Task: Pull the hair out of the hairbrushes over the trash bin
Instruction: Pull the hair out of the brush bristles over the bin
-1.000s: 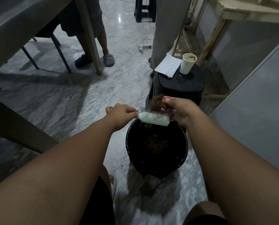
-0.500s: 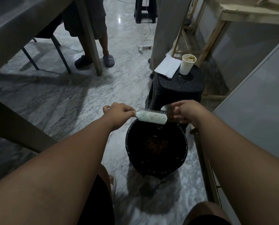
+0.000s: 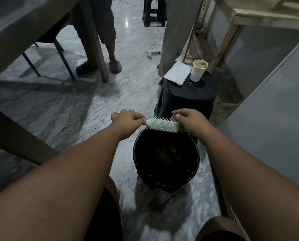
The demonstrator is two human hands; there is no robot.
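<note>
Hairbrush (image 3: pixel 161 125) is hanging level above the far rim of the black trash bin (image 3: pixel 162 186). Left hand (image 3: pixel 127 121) is gripping its handle. Right hand (image 3: pixel 188 121) is curling its fingers onto the bristled head's end. Loose hair (image 3: pixel 166 156) is lying inside the bin.

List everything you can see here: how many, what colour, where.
trash bin: 1, black, on the floor between the forearms
hair: 1 clump, brownish, at the bin's bottom
hairbrush: 1, pale mint, held over the bin's far rim
near stool: 1, black, just beyond the bin
far stool: 1, black, top of the view
paper cup: 1, cream, on the near stool
paper sheet: 1, white, left of the cup
power strip: 1, white, on the floor farther back
slippers: 2, grey and dark, on another person's feet
left hand: 1, grips the brush handle
right hand: 1, fingers curled at the brush's tip
</note>
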